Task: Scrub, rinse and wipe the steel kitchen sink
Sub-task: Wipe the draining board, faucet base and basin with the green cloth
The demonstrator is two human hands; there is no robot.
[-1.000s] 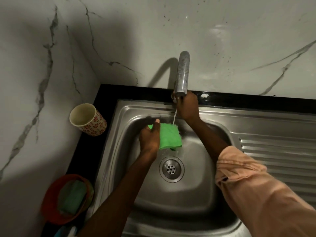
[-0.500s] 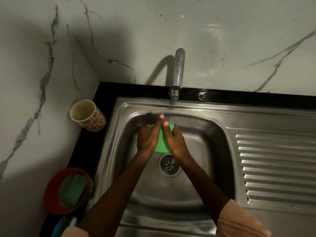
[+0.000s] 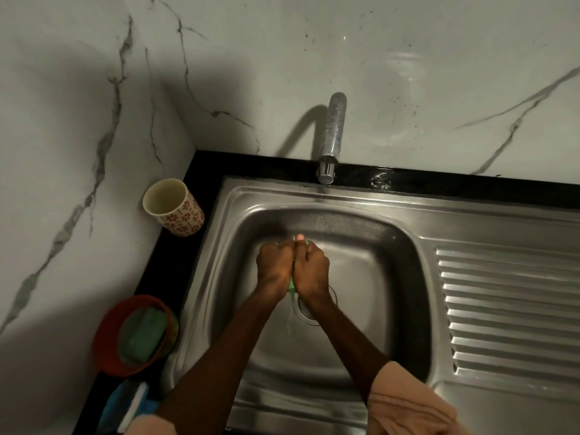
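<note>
Cloth: green cloth (image 3: 292, 284) bunched between both my hands, over the basin centre, just at 12 o'clock of the drain (image 3: 309, 307); only slivers of it show.
Grip, left: left hand (image 3: 274, 269) curled tight round the cloth.
Grip, right: right hand (image 3: 312, 270) curled round it too, knuckles touching the left.
Water: thin trickle falls from the cloth toward the drain; looks like wringing.
Sink: steel sink (image 3: 392, 277) wet in the basin; drainboard at 3 o'clock.
Tap: tap (image 3: 332, 136) at 12 o'clock, no stream visible.
Surface, 9 o'clock: patterned cup (image 3: 174, 207); 7 o'clock, red bowl (image 3: 106, 337) holding a green pad.
Progress: my guess, late rinse; final wipe probably left.
</note>
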